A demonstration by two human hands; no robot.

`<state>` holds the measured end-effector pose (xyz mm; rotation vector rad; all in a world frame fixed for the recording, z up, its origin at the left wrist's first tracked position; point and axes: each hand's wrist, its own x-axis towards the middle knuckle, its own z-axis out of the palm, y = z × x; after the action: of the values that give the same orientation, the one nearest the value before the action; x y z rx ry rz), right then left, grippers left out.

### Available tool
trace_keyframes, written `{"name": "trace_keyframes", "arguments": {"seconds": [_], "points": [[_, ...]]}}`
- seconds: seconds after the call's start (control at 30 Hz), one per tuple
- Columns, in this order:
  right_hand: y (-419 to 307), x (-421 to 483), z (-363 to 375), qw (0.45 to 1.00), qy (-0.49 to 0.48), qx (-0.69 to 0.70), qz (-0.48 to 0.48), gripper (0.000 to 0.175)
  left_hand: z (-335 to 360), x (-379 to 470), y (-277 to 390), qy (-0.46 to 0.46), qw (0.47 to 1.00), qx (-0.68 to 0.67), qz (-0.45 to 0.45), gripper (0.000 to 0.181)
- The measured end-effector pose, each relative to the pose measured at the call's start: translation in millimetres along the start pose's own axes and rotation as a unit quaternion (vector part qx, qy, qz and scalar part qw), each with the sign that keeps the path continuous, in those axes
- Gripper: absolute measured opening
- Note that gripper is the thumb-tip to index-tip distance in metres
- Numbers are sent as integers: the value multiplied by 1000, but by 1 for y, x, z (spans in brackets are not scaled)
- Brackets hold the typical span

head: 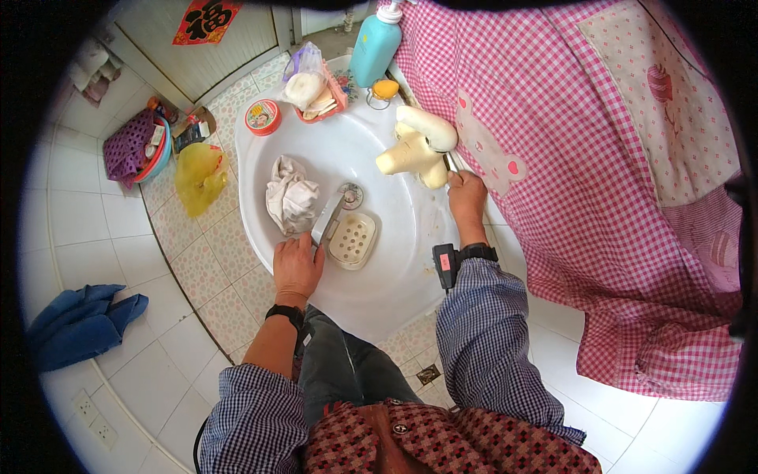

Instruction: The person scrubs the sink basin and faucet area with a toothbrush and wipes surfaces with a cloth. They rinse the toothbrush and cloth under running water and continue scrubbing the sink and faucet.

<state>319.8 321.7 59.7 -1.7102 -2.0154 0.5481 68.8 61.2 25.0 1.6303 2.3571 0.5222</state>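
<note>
A white washbasin (408, 237) lies before me. My left hand (298, 265) grips the end of a grey, handle-like piece (327, 218) that rests over the bowl beside the drain (350, 195). Right of that piece lies a cream soap dish (352, 242) with holes. A crumpled whitish cloth (291, 195) lies in the bowl's left part. My right hand (467, 192) is at the basin's right rim, its fingers around a thin dark and metallic part below the cream faucet (417, 155). What that part belongs to is unclear.
A turquoise pump bottle (375, 48), a yellow item on a wire stand (385, 90), a pink basket (324, 114) and a round red tin (262, 117) stand on the back rim. A pink checked curtain (533, 178) hangs close at right. A yellow bag (201, 178) lies left.
</note>
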Motion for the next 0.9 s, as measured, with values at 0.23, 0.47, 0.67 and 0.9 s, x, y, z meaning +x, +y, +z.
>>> {"name": "trace_keyframes", "arguments": {"seconds": [0.23, 0.47, 0.67, 0.9], "points": [[36, -52, -15, 994, 60, -82, -28, 28, 1, 1, -1, -2, 1000, -7, -7, 24], [10, -6, 3, 999, -24, -18, 30, 30, 3, 0, -1, 5, 1000, 5, -2, 23], [35, -60, -18, 995, 51, -88, 20, 27, 2, 1, 0, 17, 1000, -12, 2, 22], [15, -10, 0, 996, 64, -34, -51, 28, 4, 1, -2, 23, 1000, 2, 12, 21]]}}
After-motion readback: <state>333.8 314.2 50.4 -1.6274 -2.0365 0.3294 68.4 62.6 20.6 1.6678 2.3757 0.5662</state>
